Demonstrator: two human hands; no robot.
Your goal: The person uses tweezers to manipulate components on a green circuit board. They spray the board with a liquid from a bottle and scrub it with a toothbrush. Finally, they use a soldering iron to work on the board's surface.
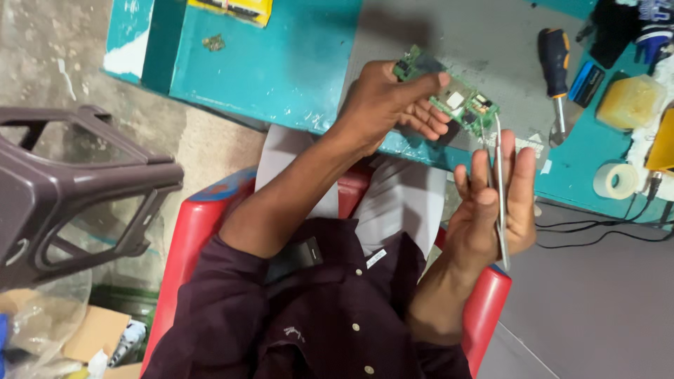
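Gripping a green circuit board (456,102) above the teal workbench's (281,63) edge, the left hand (390,102) has its fingers clamped around it. Just below, the right hand (488,203) pinches metal tweezers (500,189) between thumb and fingers, their tips touching the board's lower corner.

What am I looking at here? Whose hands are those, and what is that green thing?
This picture comes from a camera worn on a person's head, looking down, so you see their own arms and lap. They sit on a red chair at a blue-green table. The left hand holds a green circuit board, the flat part found inside electronic gadgets. The right hand holds thin metal tweezers, whose tips point up toward the board's edge. On the table lie a screwdriver with a black and orange handle, a roll of tape, a yellowish block and some black wires. A dark plastic stool stands at the left.
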